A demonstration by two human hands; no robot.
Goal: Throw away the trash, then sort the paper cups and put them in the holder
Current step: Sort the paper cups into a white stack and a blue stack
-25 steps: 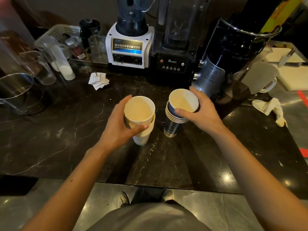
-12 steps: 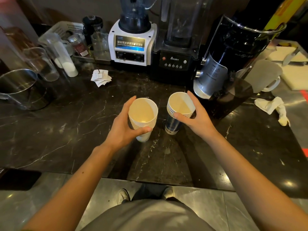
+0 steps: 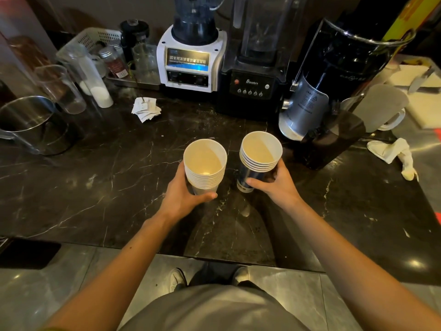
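Two stacks of paper cups stand side by side at the middle of the dark marble counter [image 3: 95, 187]. The white stack [image 3: 205, 173] holds several nested cups, and my left hand [image 3: 183, 197] grips it low on its near side. The blue stack [image 3: 257, 163], also several cups with white rims, is gripped from the right by my right hand [image 3: 274, 185]. Both stacks are upright with mouths open toward me. Crumpled white paper slips [image 3: 145, 109] lie further back on the left. No cup holder is recognisable in view.
A white blender [image 3: 191, 60] and a black blender [image 3: 255, 75] line the back. A black machine [image 3: 334, 91] stands right of the cups. A steel pot [image 3: 26, 123] and clear jugs [image 3: 59, 89] sit left; a crumpled cloth [image 3: 393, 154] lies right.
Both hands slid down from the rims to the lower bodies of the two stacks. The stacks stay side by side on the counter.
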